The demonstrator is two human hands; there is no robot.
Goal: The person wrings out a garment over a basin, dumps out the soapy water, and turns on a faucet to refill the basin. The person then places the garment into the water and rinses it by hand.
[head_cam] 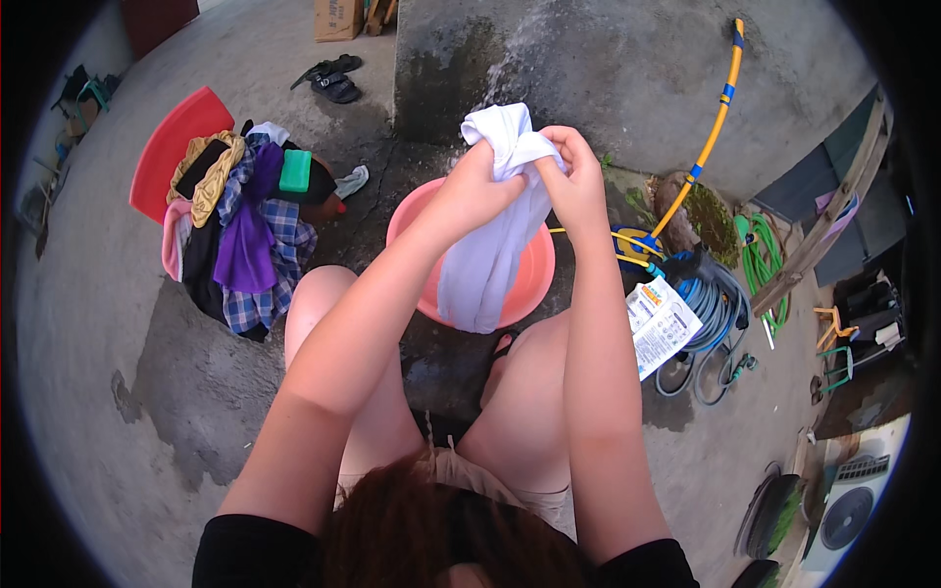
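Between my two hands hangs a wet white cloth garment [489, 250], bunched at the top and falling long over a pink plastic basin [540, 275]. My left hand [481, 191] grips its left side near the bunched part. On the right, my right hand [570, 173] pinches a fold of the same cloth between thumb and fingers. The basin stands on the wet concrete in front of my knees, and the cloth covers much of its inside. Its lower end lies over the basin's near rim, as seen from above; whether it touches there I cannot tell.
To the left, a red plastic chair [184, 154] carries piled clothes [246, 242] and a green soap box [295, 170]. Water splashes [514, 62] against the concrete wall ahead. At right are a yellow sprinkler pole [709, 147], a coiled grey hose [709, 316] and a printed packet [662, 323].
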